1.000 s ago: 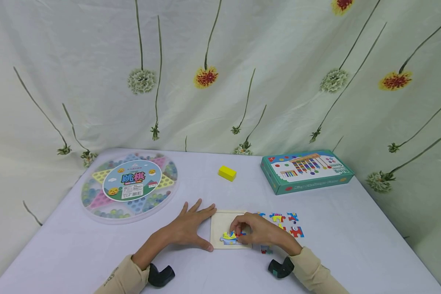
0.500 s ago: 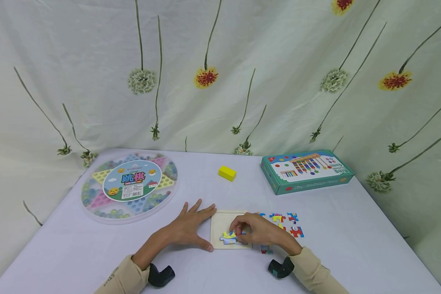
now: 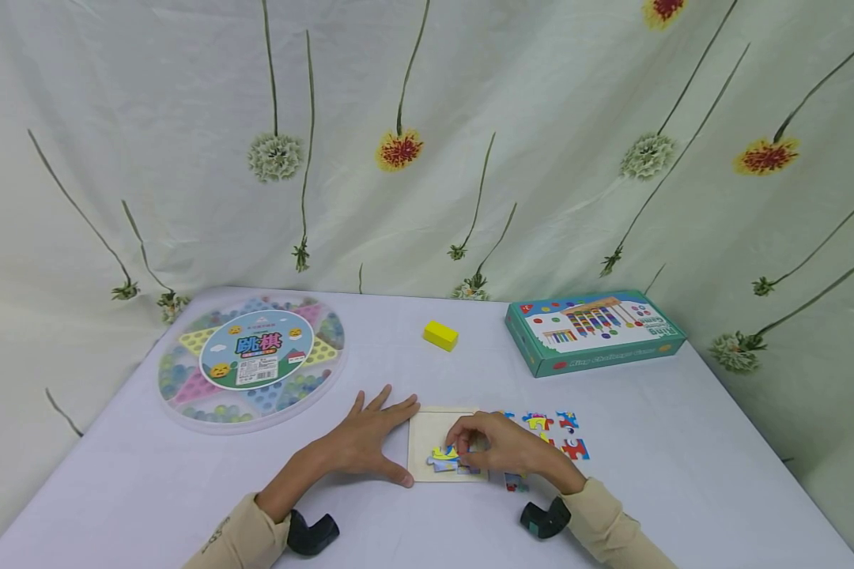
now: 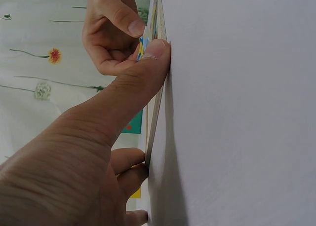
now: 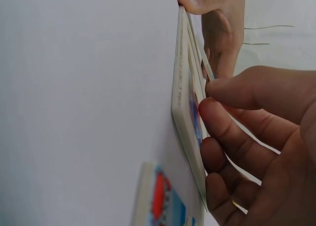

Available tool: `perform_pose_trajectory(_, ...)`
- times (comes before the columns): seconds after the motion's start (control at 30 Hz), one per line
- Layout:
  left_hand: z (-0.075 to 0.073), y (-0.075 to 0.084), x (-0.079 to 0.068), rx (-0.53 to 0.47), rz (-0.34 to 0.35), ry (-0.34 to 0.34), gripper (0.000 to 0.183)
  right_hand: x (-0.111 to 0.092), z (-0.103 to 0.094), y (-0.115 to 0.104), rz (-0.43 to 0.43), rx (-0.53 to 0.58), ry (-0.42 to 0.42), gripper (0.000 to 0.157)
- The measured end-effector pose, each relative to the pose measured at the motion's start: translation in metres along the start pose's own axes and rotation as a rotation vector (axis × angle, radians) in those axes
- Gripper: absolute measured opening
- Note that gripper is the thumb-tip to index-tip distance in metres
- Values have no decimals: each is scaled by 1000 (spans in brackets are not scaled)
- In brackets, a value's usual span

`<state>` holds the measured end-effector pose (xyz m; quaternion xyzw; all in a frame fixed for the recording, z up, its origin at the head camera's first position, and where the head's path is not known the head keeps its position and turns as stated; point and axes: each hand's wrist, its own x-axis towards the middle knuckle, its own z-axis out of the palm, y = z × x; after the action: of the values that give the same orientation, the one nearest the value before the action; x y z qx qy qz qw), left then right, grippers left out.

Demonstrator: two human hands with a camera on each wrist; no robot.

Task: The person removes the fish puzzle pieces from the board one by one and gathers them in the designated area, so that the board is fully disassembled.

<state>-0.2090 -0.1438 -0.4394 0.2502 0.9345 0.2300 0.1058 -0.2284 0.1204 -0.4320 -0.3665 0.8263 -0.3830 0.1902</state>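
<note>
A square wooden puzzle tray point(image 3: 427, 427) lies on the white table. My left hand point(image 3: 363, 438) is spread along its left side, with the thumb at the near corner and fingertips at the far one. Over the tray, my right hand point(image 3: 501, 446) pinches a yellow and light-blue jigsaw piece point(image 3: 441, 457) between thumb and finger; in the left wrist view that piece point(image 4: 142, 46) stands slightly raised from the tray. Another jigsaw piece point(image 5: 194, 115), blue and red, lies in the tray beneath my right fingers. My right hand partly hides the tray's right side.
Several loose jigsaw pieces point(image 3: 573, 449) lie right of the tray, some behind my right hand. Farther back are a yellow block point(image 3: 440, 336), a green game box point(image 3: 598, 332) and a round Chinese checkers set point(image 3: 256, 348). A floral cloth point(image 3: 427, 197) hangs behind the table.
The jigsaw piece in my right fingers has tilted and shifted slightly over the tray. My left hand has stayed in place.
</note>
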Motion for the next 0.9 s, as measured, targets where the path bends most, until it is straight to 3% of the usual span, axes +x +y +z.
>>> perform_pose_trajectory(0.9, 0, 0, 0, 7, -16, -6, 108, -1, -4, 2, 0, 45, -6, 20)
